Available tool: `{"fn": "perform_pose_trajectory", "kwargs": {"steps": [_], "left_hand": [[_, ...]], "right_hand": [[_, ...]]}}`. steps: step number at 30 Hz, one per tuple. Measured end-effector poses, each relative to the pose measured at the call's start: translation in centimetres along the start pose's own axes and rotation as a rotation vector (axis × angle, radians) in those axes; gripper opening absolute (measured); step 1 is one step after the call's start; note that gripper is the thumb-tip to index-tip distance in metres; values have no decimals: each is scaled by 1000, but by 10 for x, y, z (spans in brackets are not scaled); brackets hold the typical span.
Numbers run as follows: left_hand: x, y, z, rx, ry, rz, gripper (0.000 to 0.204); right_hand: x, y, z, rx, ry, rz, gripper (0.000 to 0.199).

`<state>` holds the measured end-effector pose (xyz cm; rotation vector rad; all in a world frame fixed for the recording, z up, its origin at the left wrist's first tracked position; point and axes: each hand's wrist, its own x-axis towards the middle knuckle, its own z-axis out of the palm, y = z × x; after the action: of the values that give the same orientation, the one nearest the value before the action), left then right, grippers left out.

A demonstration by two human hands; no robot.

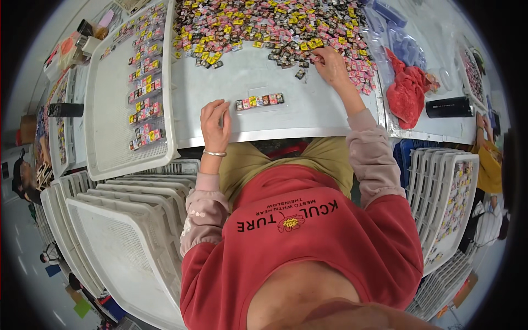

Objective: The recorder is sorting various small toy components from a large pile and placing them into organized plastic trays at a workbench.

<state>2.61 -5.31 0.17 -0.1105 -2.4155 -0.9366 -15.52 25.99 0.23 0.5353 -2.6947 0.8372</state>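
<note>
A short row of small square pieces [259, 101], in black, yellow, pink and red, lies in a narrow clear plastic tray [256, 89] on the pale worktable [209, 82]. Just left of that tray, my left hand [215, 124] rests loosely bent, thumb apart from the fingers, with nothing visible in it. My right hand [331, 67] reaches to the near edge of a wide heap of similar pieces [264, 25]. Its fingertips are drawn together among the pieces; what they grip, if anything, is too small to make out. A lone dark piece [300, 73] lies below that hand.
A white plastic tray [110, 110] at left holds several filled clear trays [147, 113]. Right of the heap lie a red cloth [406, 91], a black cylinder [450, 107] and clear plastic packaging [404, 41]. Stacked white trays [121, 236] stand beside me. Other people are at both sides.
</note>
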Motion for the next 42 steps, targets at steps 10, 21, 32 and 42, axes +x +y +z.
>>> {"fn": "perform_pose_trajectory", "kwargs": {"steps": [10,21,32,42], "left_hand": [[54,58,16,-970,-82,-559,23],[57,35,10,-1034,-87,-566,15],[43,11,15,-730,91,-516,14],[26,33,18,-821,-4,-570,15]], "right_hand": [[1,-130,-28,517,-190,-347,35],[7,-150,5,935,-637,51,24],[7,-147,21,1073,-694,258,16],[4,-147,20,1086,-631,297,23]]}}
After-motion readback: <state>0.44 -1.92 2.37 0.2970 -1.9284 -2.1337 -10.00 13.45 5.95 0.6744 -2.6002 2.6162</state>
